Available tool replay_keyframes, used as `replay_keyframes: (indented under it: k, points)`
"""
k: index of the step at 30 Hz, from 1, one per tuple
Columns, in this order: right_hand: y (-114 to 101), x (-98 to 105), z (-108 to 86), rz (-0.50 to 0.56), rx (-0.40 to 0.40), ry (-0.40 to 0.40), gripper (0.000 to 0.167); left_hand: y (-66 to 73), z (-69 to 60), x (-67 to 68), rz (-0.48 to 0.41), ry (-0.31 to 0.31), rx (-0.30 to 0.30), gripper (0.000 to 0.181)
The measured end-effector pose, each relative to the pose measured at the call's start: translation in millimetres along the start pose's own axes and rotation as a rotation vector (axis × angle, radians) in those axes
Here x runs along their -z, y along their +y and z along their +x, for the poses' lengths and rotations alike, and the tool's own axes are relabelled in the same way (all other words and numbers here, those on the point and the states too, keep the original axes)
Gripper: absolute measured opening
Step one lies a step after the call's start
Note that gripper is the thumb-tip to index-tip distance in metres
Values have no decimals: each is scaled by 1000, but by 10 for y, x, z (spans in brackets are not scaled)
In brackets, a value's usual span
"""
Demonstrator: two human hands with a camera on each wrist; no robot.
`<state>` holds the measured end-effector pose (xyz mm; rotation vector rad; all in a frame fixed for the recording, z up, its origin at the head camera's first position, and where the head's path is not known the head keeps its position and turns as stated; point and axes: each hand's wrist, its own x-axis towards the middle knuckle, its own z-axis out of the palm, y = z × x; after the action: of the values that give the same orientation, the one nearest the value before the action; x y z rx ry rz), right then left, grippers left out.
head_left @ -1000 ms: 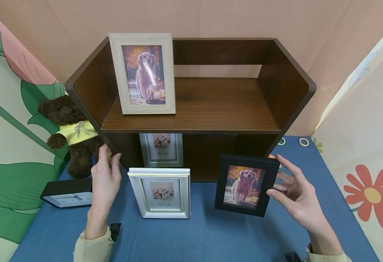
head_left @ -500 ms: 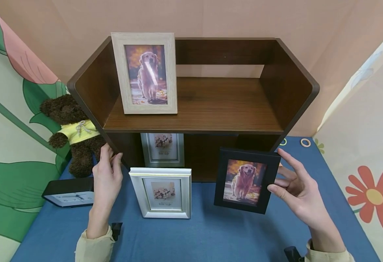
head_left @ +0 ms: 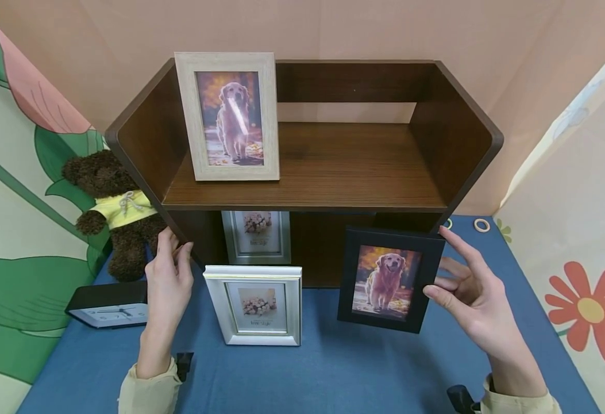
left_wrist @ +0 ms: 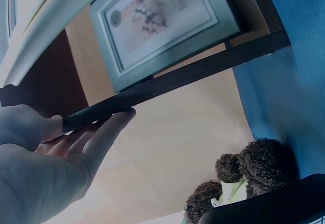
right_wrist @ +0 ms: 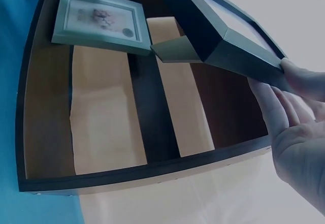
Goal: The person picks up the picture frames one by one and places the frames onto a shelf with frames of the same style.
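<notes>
Black photo frame (head_left: 385,282) was at four o'clock in the head view, tilted slightly clockwise before the shelf's lower compartment, its dog picture facing us. Around it, we saw the blue tabletop (head_left: 302,379) spread through the lower half. Next came the brown shelf (head_left: 354,155), filling the centre. Between ten and eleven o'clock, a cream frame (head_left: 271,115) stood on its upper level. At nine we had a brown teddy bear (head_left: 121,210) in a yellow top, beside the shelf. At seven stood a silver frame (head_left: 292,316) with a flower picture; a greenish frame (head_left: 284,241) was inside the lower compartment, towards eight. Farther out at eight, we found a black clock (head_left: 107,300), partly hidden by the left hand (head_left: 170,282), whose fingers and thumb were clamped on the shelf's side edge. At four, the right hand (head_left: 470,293) had its fingers and thumb clamped on the black frame's right edge. Smallest, we noted a pale ring (head_left: 481,219) at three.
</notes>
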<state>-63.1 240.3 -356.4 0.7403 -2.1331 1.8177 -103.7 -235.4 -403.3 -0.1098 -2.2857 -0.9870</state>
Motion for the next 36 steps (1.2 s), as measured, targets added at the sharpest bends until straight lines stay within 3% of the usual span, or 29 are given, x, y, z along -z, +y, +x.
replay_keyframes:
  k: [13, 27, 36]
  points:
    - [-57, -16, 93, 21, 43, 22, 95, 1, 1, 0, -6, -2, 2, 39]
    - [-151, -30, 161, -3, 14, 67, 94, 1, 1, 3, -25, 4, -9, 38]
    - [-215, -37, 220, 92, 19, 62, 94, -2, 2, 10, -24, 0, -6, 37]
